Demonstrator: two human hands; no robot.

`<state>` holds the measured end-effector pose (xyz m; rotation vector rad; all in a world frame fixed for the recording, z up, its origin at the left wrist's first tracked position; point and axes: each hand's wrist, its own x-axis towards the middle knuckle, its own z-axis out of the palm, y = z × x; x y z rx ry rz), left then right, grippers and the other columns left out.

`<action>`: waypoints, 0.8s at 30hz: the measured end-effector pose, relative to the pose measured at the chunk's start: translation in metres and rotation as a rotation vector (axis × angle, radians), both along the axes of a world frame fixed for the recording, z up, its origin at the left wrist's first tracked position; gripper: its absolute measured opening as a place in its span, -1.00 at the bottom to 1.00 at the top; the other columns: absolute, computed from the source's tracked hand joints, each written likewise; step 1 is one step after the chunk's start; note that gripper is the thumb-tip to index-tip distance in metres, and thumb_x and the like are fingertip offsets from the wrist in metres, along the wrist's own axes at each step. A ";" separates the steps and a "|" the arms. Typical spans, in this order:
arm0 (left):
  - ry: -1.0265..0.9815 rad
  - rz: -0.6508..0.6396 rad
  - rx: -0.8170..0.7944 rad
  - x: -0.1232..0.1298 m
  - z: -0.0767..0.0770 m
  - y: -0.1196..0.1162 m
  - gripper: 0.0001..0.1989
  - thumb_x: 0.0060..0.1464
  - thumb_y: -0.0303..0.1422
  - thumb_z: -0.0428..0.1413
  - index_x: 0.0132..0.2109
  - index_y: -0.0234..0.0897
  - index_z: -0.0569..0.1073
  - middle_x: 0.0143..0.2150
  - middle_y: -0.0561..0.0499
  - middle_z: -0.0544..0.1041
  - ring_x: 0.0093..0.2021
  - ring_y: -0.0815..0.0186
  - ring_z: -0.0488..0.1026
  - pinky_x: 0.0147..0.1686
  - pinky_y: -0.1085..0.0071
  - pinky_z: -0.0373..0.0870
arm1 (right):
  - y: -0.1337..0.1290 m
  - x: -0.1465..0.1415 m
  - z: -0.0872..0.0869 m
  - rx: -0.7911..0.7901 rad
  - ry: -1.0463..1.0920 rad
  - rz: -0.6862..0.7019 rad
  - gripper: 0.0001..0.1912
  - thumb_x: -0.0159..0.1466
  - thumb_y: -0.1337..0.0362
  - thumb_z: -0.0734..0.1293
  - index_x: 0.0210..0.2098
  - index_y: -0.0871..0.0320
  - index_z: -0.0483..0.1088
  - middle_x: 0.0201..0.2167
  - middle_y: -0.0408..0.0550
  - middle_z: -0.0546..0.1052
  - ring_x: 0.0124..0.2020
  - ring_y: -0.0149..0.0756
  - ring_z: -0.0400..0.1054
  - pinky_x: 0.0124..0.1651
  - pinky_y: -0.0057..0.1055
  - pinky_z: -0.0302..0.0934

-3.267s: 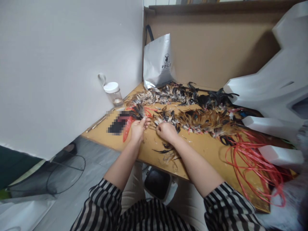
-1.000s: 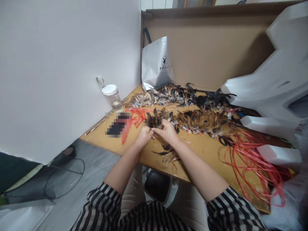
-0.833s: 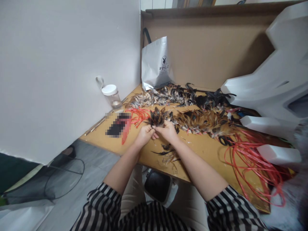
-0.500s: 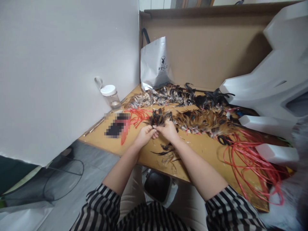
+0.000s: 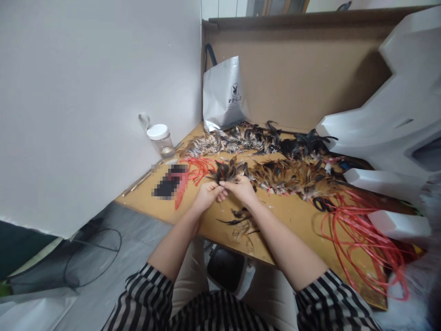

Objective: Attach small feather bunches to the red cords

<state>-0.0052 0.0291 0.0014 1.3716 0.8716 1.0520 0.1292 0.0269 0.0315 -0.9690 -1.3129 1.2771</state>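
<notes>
Both hands meet over the wooden table [image 5: 201,216], pinching the base of a small bunch of dark brown feathers [image 5: 225,170]. My left hand [image 5: 208,195] is closed at the bunch's near end, thumb and fingers together. Against it, my right hand [image 5: 241,188] grips the same bunch from the other side, its thumb near the left fingertips. The quill ends are hidden inside the fingers. To the right lies a long heap of brown feathers [image 5: 296,177]. Red plastic strips [image 5: 198,168] lie just left of the bunch. A few loose feathers [image 5: 243,223] rest below my wrists.
Speckled feathers [image 5: 220,141] and black feathers [image 5: 305,143] line the back, before a silver bag [image 5: 222,99]. A lidded clear jar [image 5: 161,140] stands left. Black scissors [image 5: 322,204] and a red strip tangle [image 5: 365,243] lie right, near white foam [image 5: 396,225].
The bunch's feathers look more fanned out between my hands. My hands keep nearly the same place and grip; the whole view has shifted slightly.
</notes>
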 end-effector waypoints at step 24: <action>-0.567 0.644 -0.036 -0.105 0.054 -0.035 -0.73 -0.29 -0.29 0.25 -0.42 -0.43 0.47 -0.54 -0.01 0.49 -0.65 0.55 0.30 -0.65 0.62 0.18 | 0.024 -0.119 0.018 0.978 -1.369 0.309 -0.72 0.26 0.34 0.08 -0.23 0.15 0.40 -0.20 0.01 0.42 -0.16 -0.24 0.19 -0.17 -0.35 0.07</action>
